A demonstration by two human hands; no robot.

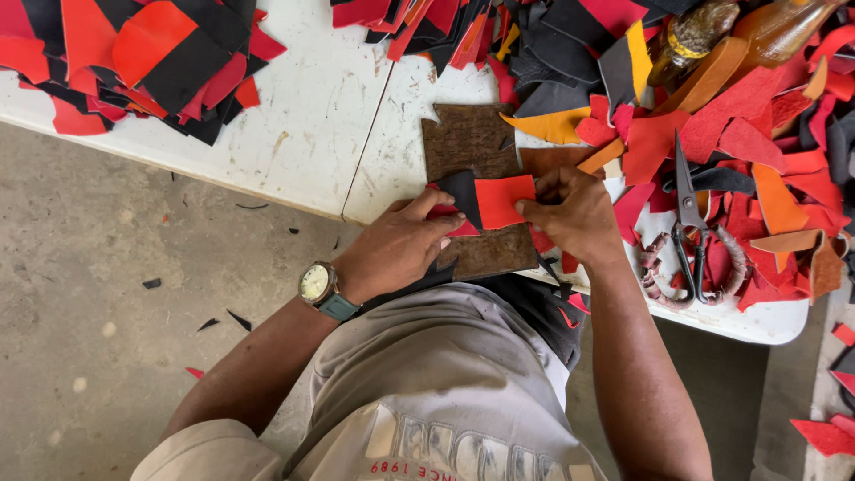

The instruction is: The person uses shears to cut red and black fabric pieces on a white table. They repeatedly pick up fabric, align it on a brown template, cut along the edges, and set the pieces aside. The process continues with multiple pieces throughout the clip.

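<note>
Looking down past the grey shirt (445, 392), both arms reach to the near edge of the white desk (312, 134). The left hand (401, 245), with a watch (316, 283) on its wrist, lies fingers-down on a black leather piece (463, 191), pressing it rather than closing round it. The right hand (570, 214) is pinched shut on the right edge of a red leather piece (503, 200), thumb and fingers curled over it. The red piece lies between the two hands, overlapping the black one, and both sit on a brown wooden board (472, 142) that overhangs the desk edge toward the person.

The likely trouble, as I judge it: the two pieces could slide out of line, because the left hand only presses and the right grips one edge alone; the overhanging board could also tip under that pressure.

Just right of the right hand lie scissors (690, 223) with wrapped handles, amid red, orange and black scraps (766, 142). Farther off, another scrap heap (151, 62) covers the desk's far left.
</note>
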